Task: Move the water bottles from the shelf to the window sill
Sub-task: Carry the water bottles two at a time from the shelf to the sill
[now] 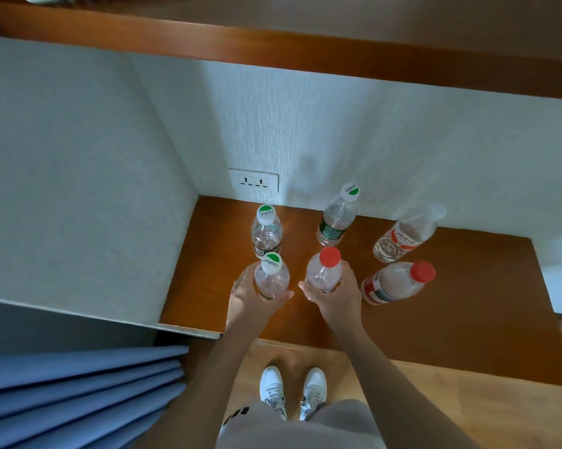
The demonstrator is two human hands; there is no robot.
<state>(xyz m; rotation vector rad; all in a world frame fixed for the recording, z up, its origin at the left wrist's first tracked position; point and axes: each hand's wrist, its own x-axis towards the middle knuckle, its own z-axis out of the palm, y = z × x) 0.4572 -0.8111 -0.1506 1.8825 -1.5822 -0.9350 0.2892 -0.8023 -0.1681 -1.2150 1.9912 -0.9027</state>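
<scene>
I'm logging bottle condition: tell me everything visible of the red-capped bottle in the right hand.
The red-capped bottle is clear plastic with a round red screw cap, closed. It stands upright at the front of the brown wooden shelf, between a green-and-white-capped bottle and a second red-capped bottle. The right hand grips its lower body, hiding any label; fill level unclear.

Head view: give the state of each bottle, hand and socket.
Left hand, grips front green-capped bottle.
Right hand, grips middle red-capped bottle.
Rear-left green-capped bottle, capped, standing free.
Rear-middle green-capped bottle, capped, standing free.
White-capped bottle, capped, standing free.
Right red-capped bottle, capped, standing free.
Wall socket, nothing plugged in.
</scene>
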